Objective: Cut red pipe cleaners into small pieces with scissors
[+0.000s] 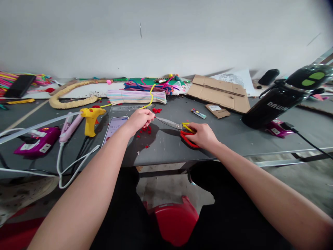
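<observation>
My right hand point(204, 134) is closed around the red and yellow handles of a pair of scissors point(170, 123). The blades point left, and their tips reach the fingers of my left hand point(142, 119). Those left fingers are pinched together; whatever is between them is too small to make out. Just behind that hand a yellow pipe cleaner point(151, 97) curves up over a bundle of pale pipe cleaners point(135, 96); whether the hand touches it I cannot tell. Small red scraps point(148, 130) are scattered under the left hand, with a red clump point(156, 110) beyond the fingertips.
Left of my hands are a phone point(116, 125) showing a timer, a yellow glue gun point(90, 119), cables and a purple power strip point(39, 141). Flat cardboard point(218, 92), a lighter point(198, 113) and a black bottle point(275, 100) stand or lie on the right.
</observation>
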A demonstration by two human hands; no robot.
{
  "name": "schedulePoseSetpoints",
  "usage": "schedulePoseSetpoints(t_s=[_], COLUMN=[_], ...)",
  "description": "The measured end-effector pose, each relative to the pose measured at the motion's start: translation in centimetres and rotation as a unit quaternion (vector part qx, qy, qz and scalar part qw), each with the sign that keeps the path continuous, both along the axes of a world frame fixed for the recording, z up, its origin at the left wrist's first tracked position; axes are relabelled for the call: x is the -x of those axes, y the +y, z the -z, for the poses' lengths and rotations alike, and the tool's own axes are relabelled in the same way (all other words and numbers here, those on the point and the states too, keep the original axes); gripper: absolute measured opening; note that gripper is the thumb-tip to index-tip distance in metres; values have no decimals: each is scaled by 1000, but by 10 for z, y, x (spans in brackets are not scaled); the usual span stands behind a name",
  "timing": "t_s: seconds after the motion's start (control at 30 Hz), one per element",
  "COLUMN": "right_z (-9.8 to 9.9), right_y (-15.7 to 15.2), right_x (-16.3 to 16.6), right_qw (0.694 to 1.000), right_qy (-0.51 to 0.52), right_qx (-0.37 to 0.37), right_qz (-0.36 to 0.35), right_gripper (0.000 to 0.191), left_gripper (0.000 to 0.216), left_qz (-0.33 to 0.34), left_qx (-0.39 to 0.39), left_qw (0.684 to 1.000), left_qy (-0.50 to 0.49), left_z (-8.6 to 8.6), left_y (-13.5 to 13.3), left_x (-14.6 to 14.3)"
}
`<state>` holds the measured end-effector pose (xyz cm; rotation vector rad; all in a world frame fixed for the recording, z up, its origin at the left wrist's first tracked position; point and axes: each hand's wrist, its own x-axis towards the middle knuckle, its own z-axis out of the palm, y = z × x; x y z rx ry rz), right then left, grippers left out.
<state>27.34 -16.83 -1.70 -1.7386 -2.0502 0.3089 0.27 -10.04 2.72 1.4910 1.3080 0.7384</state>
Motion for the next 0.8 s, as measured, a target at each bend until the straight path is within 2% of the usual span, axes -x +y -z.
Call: schedulePoseSetpoints(t_s=[0.33,0.5,0.63,0.8], right_z=[-1,-2,-5,-12], right_y=[-1,-3,-5,-2], right_x=[1,4,6,-1], right_qw=[1000,999,999,998], right_qy=[11,-3,-13,-38], right_qx=[0,1,5,28], right_qz=[22,42,42,32], right_gripper=[19,29,33,32], left_gripper=[18,16,14,16], left_qz=[-4,-17,-65,-112], left_qx=[0,-11,-76,-122], left_qw=[1000,1000,992,958], left_qy=[-15,-3,77,233], left_z=[-3,1,3,1], left_y=[-1,5,15,19], left_x=[0,5,27,60])
